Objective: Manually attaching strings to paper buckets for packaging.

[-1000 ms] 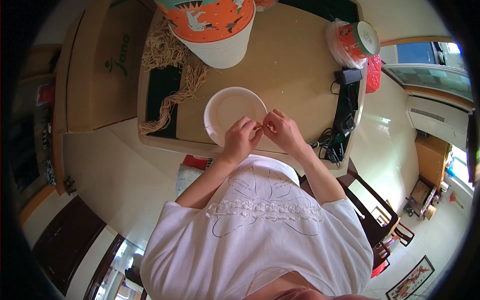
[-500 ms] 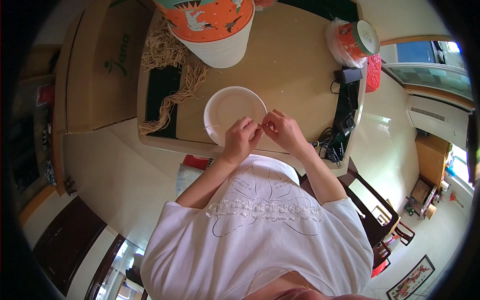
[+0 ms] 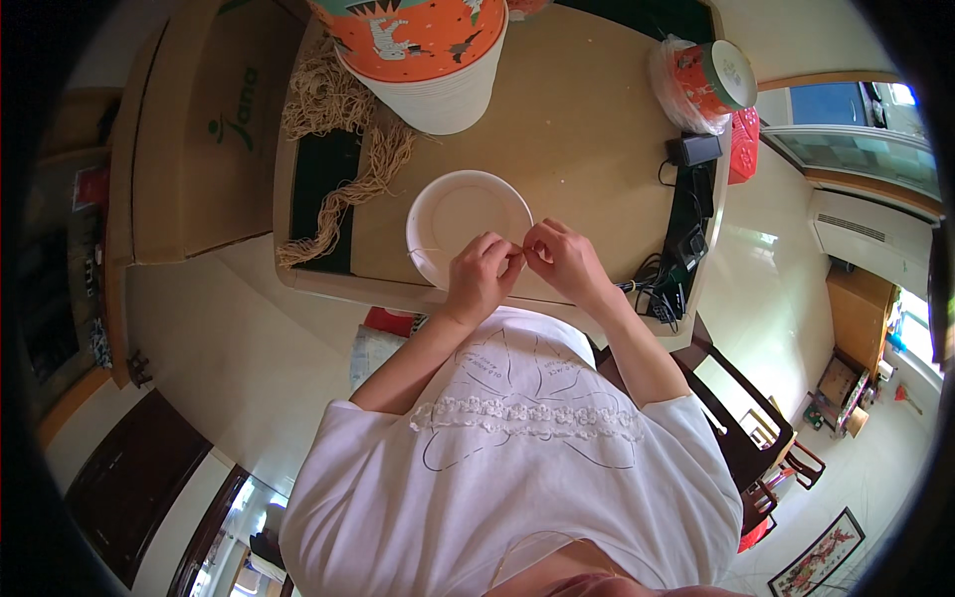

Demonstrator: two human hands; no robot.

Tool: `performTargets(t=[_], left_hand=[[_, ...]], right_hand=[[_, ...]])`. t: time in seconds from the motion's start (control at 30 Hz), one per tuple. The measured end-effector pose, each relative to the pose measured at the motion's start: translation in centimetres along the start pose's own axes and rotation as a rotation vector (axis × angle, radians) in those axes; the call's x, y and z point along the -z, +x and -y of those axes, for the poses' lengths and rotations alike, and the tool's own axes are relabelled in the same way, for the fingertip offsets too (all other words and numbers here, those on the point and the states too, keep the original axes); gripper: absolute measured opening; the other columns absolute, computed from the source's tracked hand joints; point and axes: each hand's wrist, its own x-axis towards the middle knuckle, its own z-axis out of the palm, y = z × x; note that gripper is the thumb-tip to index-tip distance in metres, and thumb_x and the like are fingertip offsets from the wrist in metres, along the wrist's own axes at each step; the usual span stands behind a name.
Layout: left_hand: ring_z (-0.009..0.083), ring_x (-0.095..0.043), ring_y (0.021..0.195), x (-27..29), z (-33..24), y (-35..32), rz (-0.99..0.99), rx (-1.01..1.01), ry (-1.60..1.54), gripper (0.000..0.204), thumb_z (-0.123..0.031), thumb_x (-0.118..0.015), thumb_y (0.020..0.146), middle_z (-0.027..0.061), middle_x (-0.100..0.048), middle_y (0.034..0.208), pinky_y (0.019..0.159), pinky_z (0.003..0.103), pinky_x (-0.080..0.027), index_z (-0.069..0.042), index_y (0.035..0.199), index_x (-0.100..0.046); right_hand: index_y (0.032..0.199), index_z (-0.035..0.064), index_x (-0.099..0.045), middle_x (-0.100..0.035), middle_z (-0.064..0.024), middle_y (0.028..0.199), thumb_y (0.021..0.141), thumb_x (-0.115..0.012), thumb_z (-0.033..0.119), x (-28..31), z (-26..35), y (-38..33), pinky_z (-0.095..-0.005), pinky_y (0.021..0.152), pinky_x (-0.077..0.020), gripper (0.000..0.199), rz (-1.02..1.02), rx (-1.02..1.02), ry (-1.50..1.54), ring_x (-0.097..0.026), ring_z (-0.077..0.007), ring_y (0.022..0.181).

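Note:
A white round paper tub (image 3: 460, 211) stands near the table's front edge, its open top facing up. My left hand (image 3: 481, 275) and my right hand (image 3: 563, 257) meet at its near right rim. Fingertips on both hands are pinched together, almost touching, on a thin piece of twine whose middle is mostly hidden by the fingers. At the tub's left rim a short pale strand of twine (image 3: 423, 250) shows. Beyond the tub, a bundle of loose beige twine (image 3: 383, 164) trails along the left side of the table.
Behind the tub rises a tall stack of paper tubs (image 3: 428, 99), orange-patterned above white. At the far right are an orange tub (image 3: 731, 75) in plastic, a red box (image 3: 743, 146), and black adapters with cables (image 3: 686, 249). A large cardboard box (image 3: 204, 149) stands left.
Both hands keep their pinch at the rim with hardly any movement. The tub has shifted very slightly.

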Motion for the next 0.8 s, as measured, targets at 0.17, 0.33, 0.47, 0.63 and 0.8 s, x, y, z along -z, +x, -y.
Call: performTargets(t=[0.17,0.33,0.47,0.63,0.8], left_hand=[[0.0246,-0.062,0.071,0.2,-0.3,0.1,0.0,0.024,0.001,0.01,-0.011,-0.071,0.076,0.0044,-0.06,0.08,0.06,0.037,-0.051,-0.008,0.077,-0.062],[0.0246,-0.062,0.071,0.2,-0.4,0.2,-0.022,0.074,-0.038,0.01,-0.012,-0.072,0.077,0.0042,-0.06,0.08,0.06,0.036,-0.051,-0.009,0.08,-0.063],[0.0245,-0.062,0.072,0.0,-0.3,0.2,-0.01,0.021,-0.04,0.01,-0.01,-0.071,0.075,0.004,-0.06,0.081,0.06,0.036,-0.051,-0.009,0.081,-0.063],[0.0244,-0.062,0.072,0.0,-0.2,0.2,-0.007,-0.007,-0.026,0.011,-0.007,-0.07,0.074,0.0042,-0.059,0.081,0.06,0.036,-0.051,-0.009,0.082,-0.063],[0.0248,-0.061,0.073,0.6,-0.2,-0.2,0.024,-0.049,-0.011,0.011,-0.007,-0.069,0.074,0.0049,-0.057,0.08,0.06,0.037,-0.051,-0.01,0.082,-0.062]], right_hand=[[0.082,0.0035,-0.058,-0.058,-0.0117,0.079,0.078,-0.064,0.005,-0.3,-0.4,-0.1,-0.0357,0.062,-0.0502,0.008,-0.043,-0.043,0.135,-0.061,-0.0276,0.068],[0.083,0.0031,-0.058,-0.058,-0.0114,0.078,0.077,-0.065,0.005,-0.3,-0.8,-0.2,-0.0342,0.061,-0.0496,0.009,-0.06,-0.053,0.134,-0.06,-0.0257,0.067],[0.083,0.0029,-0.058,-0.059,-0.0113,0.078,0.077,-0.065,0.005,-0.3,-0.7,-0.3,-0.034,0.06,-0.0493,0.009,-0.047,-0.063,0.137,-0.06,-0.0252,0.067],[0.083,0.0028,-0.058,-0.059,-0.0111,0.079,0.077,-0.065,0.005,-0.4,-0.8,-0.3,-0.0338,0.06,-0.0492,0.009,-0.06,-0.045,0.144,-0.06,-0.025,0.067],[0.083,0.0029,-0.058,-0.059,-0.0113,0.08,0.077,-0.065,0.005,-1.0,-1.0,-0.3,-0.0341,0.059,-0.0493,0.009,-0.083,-0.029,0.128,-0.06,-0.0261,0.066]])
